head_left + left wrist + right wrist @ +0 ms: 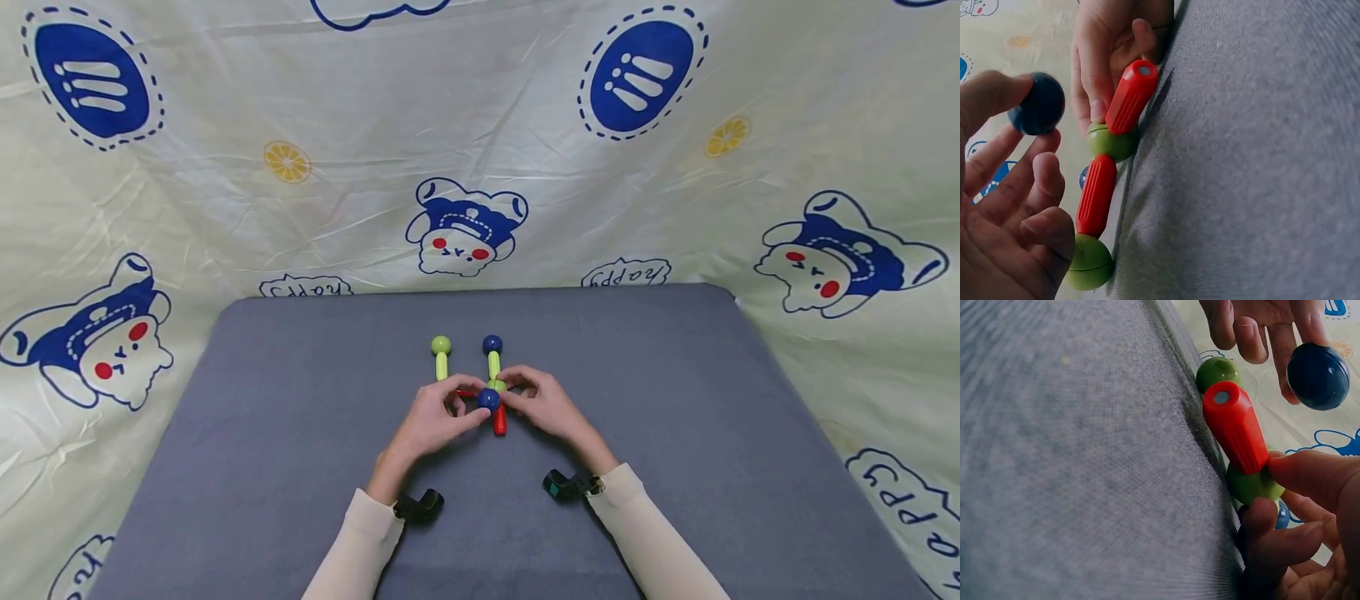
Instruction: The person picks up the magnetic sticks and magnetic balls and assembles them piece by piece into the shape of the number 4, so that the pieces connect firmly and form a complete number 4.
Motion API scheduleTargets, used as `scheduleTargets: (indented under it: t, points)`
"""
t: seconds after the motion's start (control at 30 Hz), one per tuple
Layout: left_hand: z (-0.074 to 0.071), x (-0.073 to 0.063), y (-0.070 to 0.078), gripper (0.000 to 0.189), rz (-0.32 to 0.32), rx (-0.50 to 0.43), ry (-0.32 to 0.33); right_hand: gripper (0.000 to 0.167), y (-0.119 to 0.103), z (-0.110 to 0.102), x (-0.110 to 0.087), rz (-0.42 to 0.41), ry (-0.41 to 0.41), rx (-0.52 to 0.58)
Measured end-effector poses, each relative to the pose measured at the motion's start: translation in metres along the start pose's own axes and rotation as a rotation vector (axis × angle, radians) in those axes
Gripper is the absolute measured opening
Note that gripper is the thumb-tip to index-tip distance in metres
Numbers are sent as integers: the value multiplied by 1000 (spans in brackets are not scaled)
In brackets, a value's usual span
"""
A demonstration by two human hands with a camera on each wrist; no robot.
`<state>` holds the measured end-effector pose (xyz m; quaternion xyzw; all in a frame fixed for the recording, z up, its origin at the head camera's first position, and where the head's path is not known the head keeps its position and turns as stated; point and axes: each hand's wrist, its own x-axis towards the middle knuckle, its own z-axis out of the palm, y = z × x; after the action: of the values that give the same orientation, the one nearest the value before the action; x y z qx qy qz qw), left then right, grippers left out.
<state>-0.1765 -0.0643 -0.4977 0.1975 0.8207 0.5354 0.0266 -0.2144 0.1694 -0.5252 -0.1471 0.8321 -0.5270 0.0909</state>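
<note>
Between its thumb and fingertips my left hand (437,418) pinches a blue ball (1036,106), held above the table close to a joined set of magnetic rods and balls. My right hand (542,403) grips a green ball (1254,481) of that set with thumb and fingers. From this ball a red rod (500,422) points towards me, its free end showing a small grey disc. Another red rod (1096,197) joins it leftwards to a second green ball (1090,262), which my left hand hides in the head view. A yellow-green rod (493,365) runs away to another blue ball (492,343).
On the far left of the set, a yellow-green rod (442,367) ends in a yellow-green ball (441,344). The set lies on a grey cloth-covered table (300,433). Behind it hangs a pale printed curtain (360,217). Both wrists wear black bands with camera mounts (422,506).
</note>
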Motion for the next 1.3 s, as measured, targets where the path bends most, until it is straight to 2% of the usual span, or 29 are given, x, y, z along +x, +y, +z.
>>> scheduleTargets:
  t: [0.17,0.43,0.63,0.8,1.3]
  points:
    - [1,-2,-2,32,3,-4,-83,25,-1,-1,-1,4,-9,-8]
    - [-1,-7,-3,27,-69,10,-220,26,-6,-2,-3,32,-29,-4]
    - [0,-6,-4,26,-49,18,-288,25,-5,-1,-2,42,-12,-4]
    - [2,-6,-5,26,-44,12,-310,24,-6,0,-1,55,3,-13]
    - [10,-6,-5,25,-16,40,-273,25,-3,0,0,57,4,-12]
